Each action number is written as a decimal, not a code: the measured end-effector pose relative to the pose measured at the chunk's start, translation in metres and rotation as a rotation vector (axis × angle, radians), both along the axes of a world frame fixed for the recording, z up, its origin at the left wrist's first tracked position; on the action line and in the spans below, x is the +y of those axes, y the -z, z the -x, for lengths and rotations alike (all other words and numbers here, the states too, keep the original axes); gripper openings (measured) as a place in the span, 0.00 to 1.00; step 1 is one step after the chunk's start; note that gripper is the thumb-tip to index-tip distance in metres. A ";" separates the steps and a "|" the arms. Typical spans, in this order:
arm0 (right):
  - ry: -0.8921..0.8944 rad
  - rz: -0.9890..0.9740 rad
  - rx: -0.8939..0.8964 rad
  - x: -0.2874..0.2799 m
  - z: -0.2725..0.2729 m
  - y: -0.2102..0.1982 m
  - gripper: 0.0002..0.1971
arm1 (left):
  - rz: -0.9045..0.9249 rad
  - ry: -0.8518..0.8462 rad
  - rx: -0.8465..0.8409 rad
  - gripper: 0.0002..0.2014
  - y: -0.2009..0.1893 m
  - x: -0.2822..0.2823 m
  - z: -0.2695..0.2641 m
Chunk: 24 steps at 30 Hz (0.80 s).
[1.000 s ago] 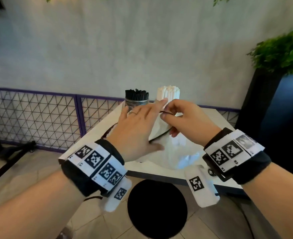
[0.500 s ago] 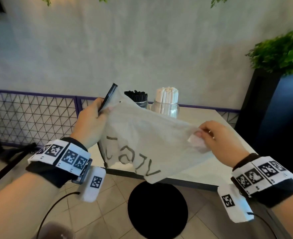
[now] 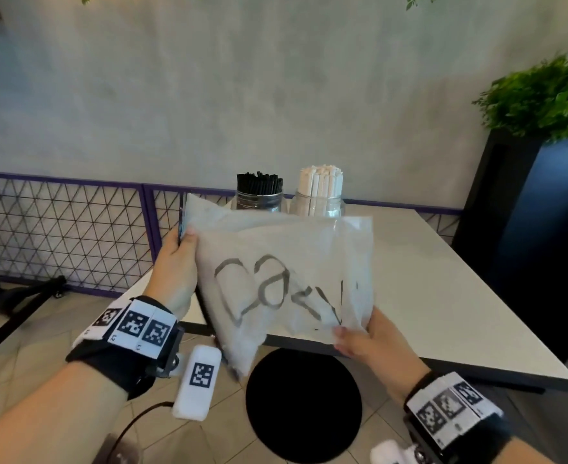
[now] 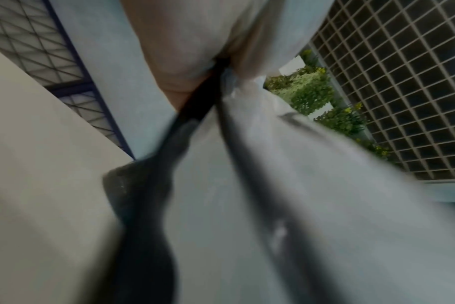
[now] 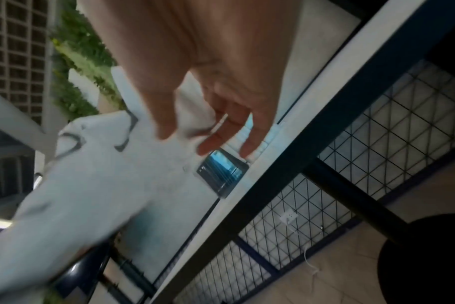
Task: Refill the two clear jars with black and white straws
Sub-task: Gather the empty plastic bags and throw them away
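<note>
Both jars at the back of the white bench point(image 3: 443, 262) look full: black straws point(image 3: 259, 184) in one clear glass jar point(image 3: 258, 201), white straws point(image 3: 321, 181) in the other point(image 3: 319, 206). The left hand point(image 3: 175, 262) pinches a top corner of the thin white plastic bag with black writing point(image 3: 286, 283), and the right hand point(image 3: 369, 336) pinches a bottom corner. The filling step looks done, so the next move is likely to fold the bag and put it away.

Head view: high, facing forward and down over the white square table point(image 3: 443, 262) toward the grey wall. Left wrist view: pressed close beneath the left hand point(image 4: 195, 41) – aimed up along the translucent white plastic bag with black scrawl point(image 4: 325, 185). Right wrist view: tilted, close under the right hand point(image 5: 208, 72) – same bag, table edge shared.
</note>
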State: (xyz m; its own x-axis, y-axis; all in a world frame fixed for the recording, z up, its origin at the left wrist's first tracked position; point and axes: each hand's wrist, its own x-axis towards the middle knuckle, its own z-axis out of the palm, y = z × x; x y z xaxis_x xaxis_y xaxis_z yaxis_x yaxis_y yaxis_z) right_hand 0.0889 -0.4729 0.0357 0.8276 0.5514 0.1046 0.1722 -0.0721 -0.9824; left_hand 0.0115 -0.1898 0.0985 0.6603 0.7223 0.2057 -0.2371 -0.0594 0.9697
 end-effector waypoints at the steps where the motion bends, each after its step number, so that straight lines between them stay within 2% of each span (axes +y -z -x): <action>1: 0.072 -0.054 0.053 -0.001 -0.005 -0.002 0.09 | -0.054 -0.028 0.033 0.13 0.004 0.007 0.003; 2: 0.137 -0.101 0.080 -0.005 -0.011 -0.005 0.01 | -0.126 -0.071 0.086 0.11 0.007 0.014 0.008; 4: 0.210 -0.108 0.063 -0.014 -0.020 -0.014 0.03 | -0.273 -0.182 0.237 0.11 0.018 0.033 0.016; 5: 0.213 -0.108 0.051 -0.017 -0.022 -0.019 0.03 | -0.316 -0.217 0.305 0.14 0.023 0.038 0.020; 6: 0.206 -0.107 0.039 -0.019 -0.021 -0.026 0.04 | -0.350 -0.234 0.339 0.20 0.027 0.038 0.023; 8: 0.189 -0.141 0.024 -0.015 -0.014 -0.039 0.06 | -0.482 -0.245 0.306 0.37 0.035 0.021 0.030; 10: 0.147 -0.196 0.033 -0.005 -0.001 -0.053 0.07 | -0.657 -0.036 0.322 0.57 0.042 -0.021 0.036; 12: 0.049 -0.293 0.109 0.009 0.015 -0.063 0.07 | -0.778 0.242 0.460 0.69 0.058 -0.065 0.035; 13: -0.017 -0.353 0.168 0.016 0.025 -0.067 0.06 | -0.793 0.313 0.494 0.69 0.069 -0.079 0.031; 15: -0.137 -0.463 0.290 0.024 0.040 -0.074 0.03 | -0.692 0.326 0.372 0.63 0.089 -0.090 0.018; 17: -0.158 -0.501 0.364 0.022 0.046 -0.076 0.05 | -0.400 0.262 0.214 0.41 0.093 -0.083 0.007; 18: -0.118 -0.490 0.361 0.018 0.043 -0.074 0.02 | -0.281 0.221 0.197 0.30 0.091 -0.077 0.003; 19: -0.037 -0.436 0.309 0.013 0.038 -0.070 0.01 | -0.223 0.182 0.205 0.23 0.086 -0.072 0.003; 20: 0.076 -0.317 0.176 0.005 0.031 -0.063 0.02 | -0.223 0.146 0.207 0.21 0.079 -0.067 0.005; 21: 0.215 -0.131 -0.069 -0.003 0.026 -0.055 0.08 | -0.257 0.123 0.195 0.22 0.070 -0.064 0.010; 22: 0.329 0.088 -0.380 -0.010 0.023 -0.049 0.19 | -0.339 0.102 0.198 0.25 0.063 -0.061 0.015; 23: 0.342 0.278 -0.669 -0.014 0.024 -0.044 0.32 | -0.463 0.081 0.214 0.28 0.056 -0.060 0.019; 24: 0.271 0.396 -0.876 -0.014 0.028 -0.041 0.42 | -0.616 0.068 0.231 0.30 0.049 -0.062 0.023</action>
